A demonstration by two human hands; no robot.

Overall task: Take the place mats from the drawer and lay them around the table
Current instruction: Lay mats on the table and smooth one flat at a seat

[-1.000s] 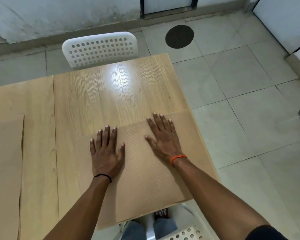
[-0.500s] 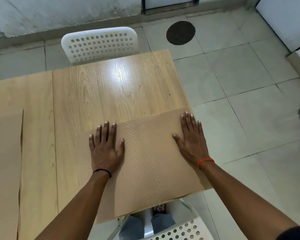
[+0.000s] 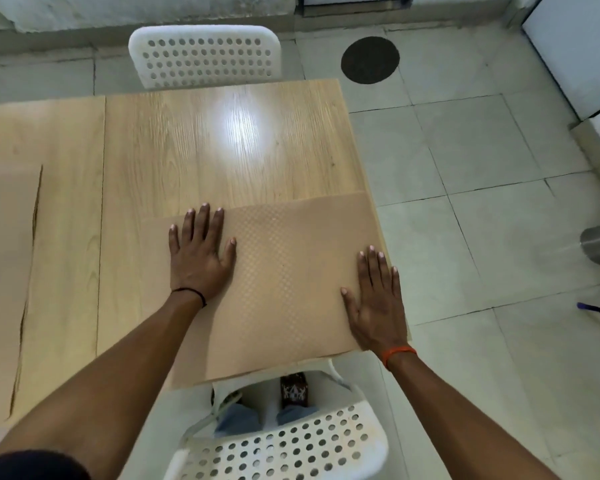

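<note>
Head view, 1 of 1. Item: tan rectangular place mat with a fine embossed dot texture [image 3: 291, 278], lying flat at the near right corner of the pale wood-grain table [image 3: 201, 147], its near edge overhanging slightly above the white perforated plastic chair [image 3: 284, 445] below. Left hand [image 3: 200, 252]: open, palm down, fingers spread, pressing the mat's far left area. Right hand [image 3: 378, 299]: open, palm down, flat on the mat's right edge. Both hands are well apart and grip nothing; the spread likely serves to flatten and square the mat against the table edge. A 2nd tan mat [image 3: 4, 271] lies at the far left. A 2nd white perforated chair [image 3: 205, 57] stands opposite.
</note>
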